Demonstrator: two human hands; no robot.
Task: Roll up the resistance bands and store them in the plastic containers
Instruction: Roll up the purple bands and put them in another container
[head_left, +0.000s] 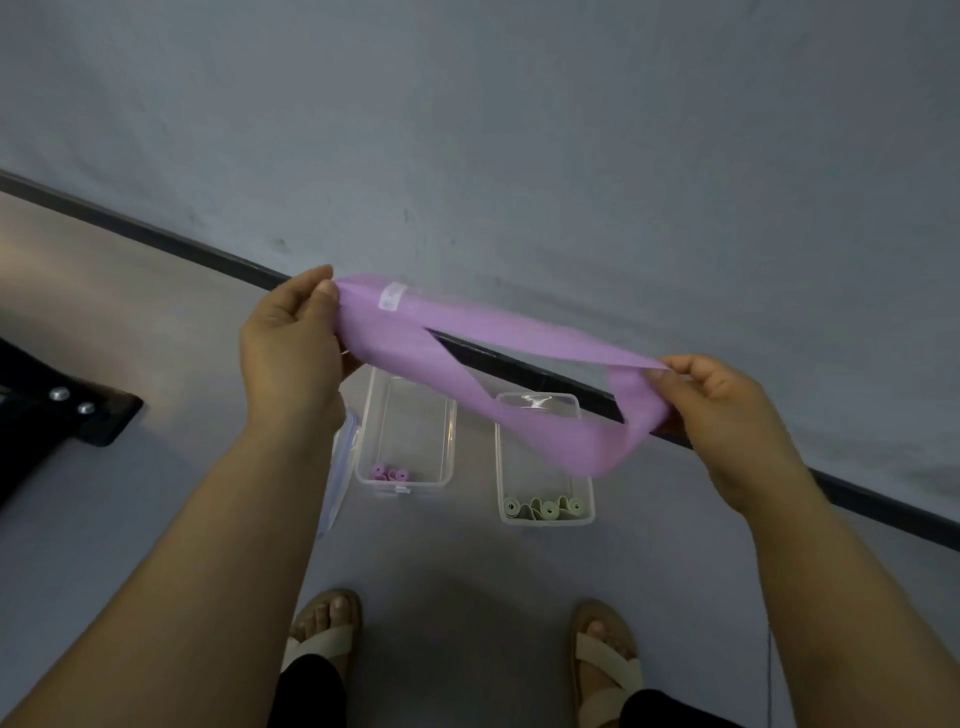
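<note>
Two bare forearms are seen closest, reaching in from the bottom corners. Two feet in tan sandals (324, 634) are planted on the grey floor (156, 493), well below the purple band (519, 327), which is taken as reference.

Surroundings:
- The band is held in the air and stretched between both hands.
- A dark skirting (156, 234) runs behind the band along the foot of the wall. It is seen through the gap in the band's twisted loop.
- A white label (392, 297) is noted near the band's left end.
- A dark plate (104, 415) with two metal bolts lies far to the left of the band.
- The far end of the right box (500, 467) is covered by the band's sagging lower edge.
- A lid (337, 467) with a bluish rim is propped below the band's left end and is partly hidden by the left forearm.

Grip:
- The band's left end is pinched by the left hand (291, 353), thumb pressed against the fingers.
- The right end is pinched by the right hand (727, 415), between the thumb and curled fingers.

Counts:
- One band is in the hands.
- Two clear boxes stand on the floor beneath it.
- The left box (451, 447) is open under the band's left half. Three small purple rolls (389, 474) are counted at the end away from the band.
- Green rolls (548, 506) are packed in the right box, at least three. The exact number cannot be read.
- One lid is counted.
</note>
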